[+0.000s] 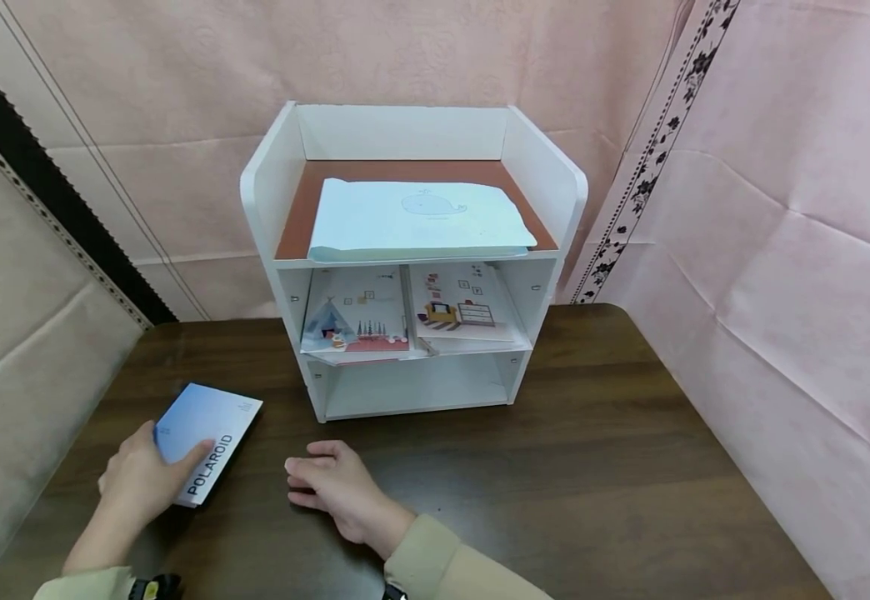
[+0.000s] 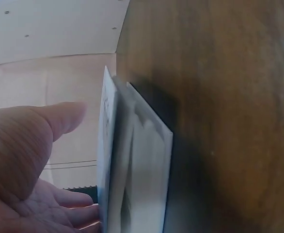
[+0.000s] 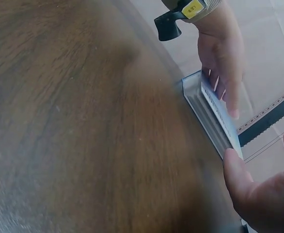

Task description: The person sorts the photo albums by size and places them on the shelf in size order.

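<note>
A blue-and-white album printed with POLAROID lies at the left of the wooden table. My left hand is at its left edge, the thumb over the cover. In the left wrist view, that thumb stands apart from the cover, while the fingers touch the album near its edge; its covers are slightly parted with pages between. My right hand hovers right of the album, fingers loosely bent, holding nothing. In the right wrist view, its thumb overlaps the album's near end; the head view shows them apart.
A white shelf unit stands at the back of the table. On its top level lie pale sheets with a whale drawing. Illustrated booklets lie on the middle level. Pink cloth hangs around the table.
</note>
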{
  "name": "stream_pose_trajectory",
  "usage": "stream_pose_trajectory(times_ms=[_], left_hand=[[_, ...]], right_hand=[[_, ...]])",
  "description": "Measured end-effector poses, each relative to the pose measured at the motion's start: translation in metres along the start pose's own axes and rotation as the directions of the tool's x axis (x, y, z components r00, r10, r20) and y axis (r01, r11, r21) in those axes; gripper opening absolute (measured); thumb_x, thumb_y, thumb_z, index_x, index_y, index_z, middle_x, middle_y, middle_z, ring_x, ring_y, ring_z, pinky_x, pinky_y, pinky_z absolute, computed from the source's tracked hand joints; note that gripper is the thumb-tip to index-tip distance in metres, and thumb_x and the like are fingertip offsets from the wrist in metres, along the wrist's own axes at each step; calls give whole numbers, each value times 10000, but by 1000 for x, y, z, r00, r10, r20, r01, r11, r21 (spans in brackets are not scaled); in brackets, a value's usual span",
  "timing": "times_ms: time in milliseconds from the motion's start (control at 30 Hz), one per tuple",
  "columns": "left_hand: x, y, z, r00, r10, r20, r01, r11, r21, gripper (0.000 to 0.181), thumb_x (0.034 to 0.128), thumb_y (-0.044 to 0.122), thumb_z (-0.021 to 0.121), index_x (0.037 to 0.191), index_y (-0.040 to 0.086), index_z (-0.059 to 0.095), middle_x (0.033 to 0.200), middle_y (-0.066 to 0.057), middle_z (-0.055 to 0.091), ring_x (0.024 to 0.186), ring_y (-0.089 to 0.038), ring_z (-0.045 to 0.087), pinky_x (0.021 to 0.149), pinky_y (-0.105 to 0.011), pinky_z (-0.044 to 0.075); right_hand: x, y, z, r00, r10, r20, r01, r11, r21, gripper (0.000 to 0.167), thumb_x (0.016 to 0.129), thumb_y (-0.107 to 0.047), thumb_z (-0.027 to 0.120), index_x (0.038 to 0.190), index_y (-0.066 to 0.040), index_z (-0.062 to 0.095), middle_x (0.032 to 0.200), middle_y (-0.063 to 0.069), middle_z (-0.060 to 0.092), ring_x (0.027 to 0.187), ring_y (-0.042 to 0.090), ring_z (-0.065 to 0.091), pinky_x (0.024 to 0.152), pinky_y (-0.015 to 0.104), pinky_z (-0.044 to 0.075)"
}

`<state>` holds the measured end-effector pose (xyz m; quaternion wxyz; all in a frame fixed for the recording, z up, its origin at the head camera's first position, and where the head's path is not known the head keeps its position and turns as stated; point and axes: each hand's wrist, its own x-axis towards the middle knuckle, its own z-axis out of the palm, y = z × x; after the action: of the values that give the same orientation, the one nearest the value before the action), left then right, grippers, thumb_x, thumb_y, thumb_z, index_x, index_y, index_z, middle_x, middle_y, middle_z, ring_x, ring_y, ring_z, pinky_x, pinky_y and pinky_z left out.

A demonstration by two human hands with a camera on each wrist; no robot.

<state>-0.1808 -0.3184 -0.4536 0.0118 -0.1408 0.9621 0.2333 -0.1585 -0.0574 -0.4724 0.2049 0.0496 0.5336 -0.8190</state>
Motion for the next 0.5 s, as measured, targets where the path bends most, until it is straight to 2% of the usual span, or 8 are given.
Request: stream_pose_trajectory(times_ms=[167, 300, 500], left_hand=[[-1, -2, 3, 995, 20, 94, -23, 999, 38, 1270, 774, 743, 596, 1364, -276, 122, 1264, -529, 211, 1110, -675, 289, 842, -742, 313], [-2, 2, 2, 981, 28, 190, -42, 997, 67, 1346, 703, 783, 633, 1316, -316, 155, 1203, -546, 211, 1076, -666, 291, 854, -721, 345], [-6, 7, 0, 966, 20, 260, -47, 994, 100, 1365, 652, 795, 664, 1289, -316, 194, 1177, -543, 254, 1069, -663, 307, 858, -708, 366]], right_hand=[[2, 1, 0, 1000, 24, 12, -24, 1000, -6, 514, 857, -80, 730, 1271, 24, 443, 1045, 161, 583, 975, 307, 613, 826, 445, 549], [4, 1, -1, 999, 48, 9, -48, 998, -30, 523, 854, -86, 738, 1273, 31, 448, 1040, 160, 586, 1004, 304, 608, 843, 449, 541], [6, 3, 0, 997, 79, 14, -78, 995, -54, 501, 851, -103, 749, 1248, 31, 474, 1034, 164, 574, 989, 296, 621, 845, 442, 540]])
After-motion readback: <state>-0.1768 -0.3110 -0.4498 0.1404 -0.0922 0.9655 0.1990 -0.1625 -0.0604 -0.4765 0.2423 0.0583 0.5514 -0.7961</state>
